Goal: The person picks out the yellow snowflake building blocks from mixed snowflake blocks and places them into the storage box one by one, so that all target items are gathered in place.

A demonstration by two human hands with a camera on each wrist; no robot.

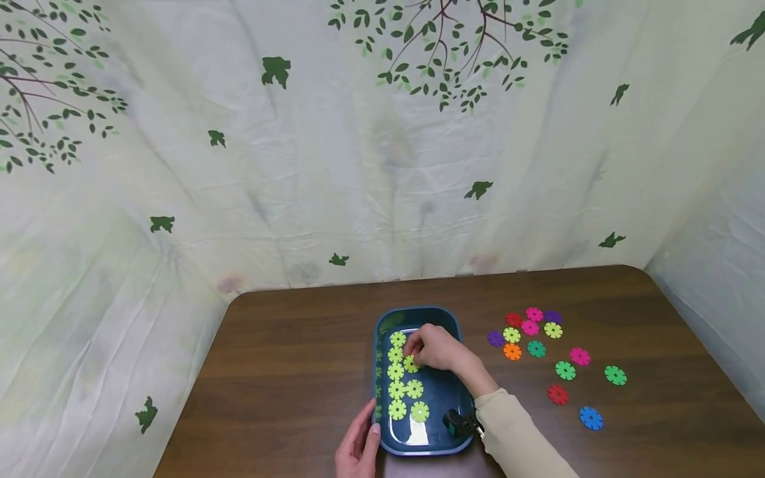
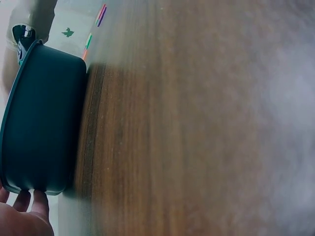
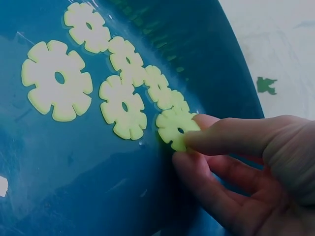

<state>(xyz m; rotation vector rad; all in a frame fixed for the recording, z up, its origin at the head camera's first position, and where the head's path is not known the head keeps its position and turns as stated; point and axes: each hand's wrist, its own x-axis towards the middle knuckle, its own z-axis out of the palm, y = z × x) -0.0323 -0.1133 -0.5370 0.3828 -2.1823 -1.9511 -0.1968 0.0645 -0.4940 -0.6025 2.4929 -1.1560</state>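
Observation:
A blue tray [image 1: 439,425] holds several yellow-green notched plastic discs [image 1: 396,389], laid flat in two columns along its left side. Over the tray, my right hand [image 1: 439,348] pinches one yellow-green disc [image 3: 172,126] between thumb and fingers, at the upper end of the shorter column. In the right wrist view this disc is low against the tray floor, and the thumb covers part of it. My left hand [image 1: 357,445] rests against the outside of the tray's left wall, its fingertips touching the wall in the left wrist view.
Loose notched discs lie on the wooden table [image 1: 287,372] right of the tray, including a blue disc [image 1: 591,418], a red disc [image 1: 558,395] and a green disc [image 1: 615,375]. Behind the table hangs a white leaf-print curtain [image 1: 370,166]. A black wrist camera [image 1: 459,423] overlaps the tray's right rim.

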